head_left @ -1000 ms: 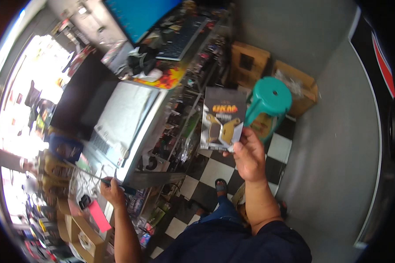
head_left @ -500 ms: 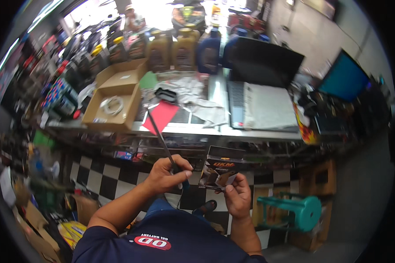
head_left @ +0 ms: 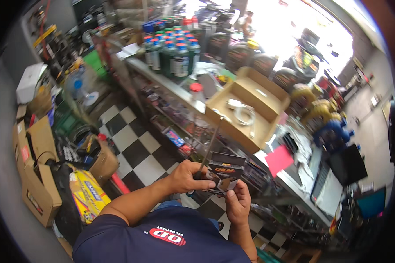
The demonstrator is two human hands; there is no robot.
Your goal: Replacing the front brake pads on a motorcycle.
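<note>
My left hand (head_left: 191,176) is closed around a long thin dark rod (head_left: 212,144) that points up and away. The rod's lower end is hidden in my fist. In my right hand (head_left: 238,205) I hold a small black cardboard box (head_left: 225,172) with orange print and a brown picture on its front, gripped by its lower right corner. Its top flap stands up. My left thumb lies against the box's lower left side, so the two hands are close together in front of my chest.
A glass counter (head_left: 162,83) runs across ahead, bearing an open carton (head_left: 265,115) with a coiled white cable (head_left: 241,115), several bottles (head_left: 180,61), a pink sheet (head_left: 279,160) and a laptop (head_left: 322,179). Cartons (head_left: 41,175) and a yellow bag (head_left: 88,195) crowd the left floor.
The view has swung to the left, so the counter appears tilted and further right. My left hand with the rod has come over to the box and now touches it.
</note>
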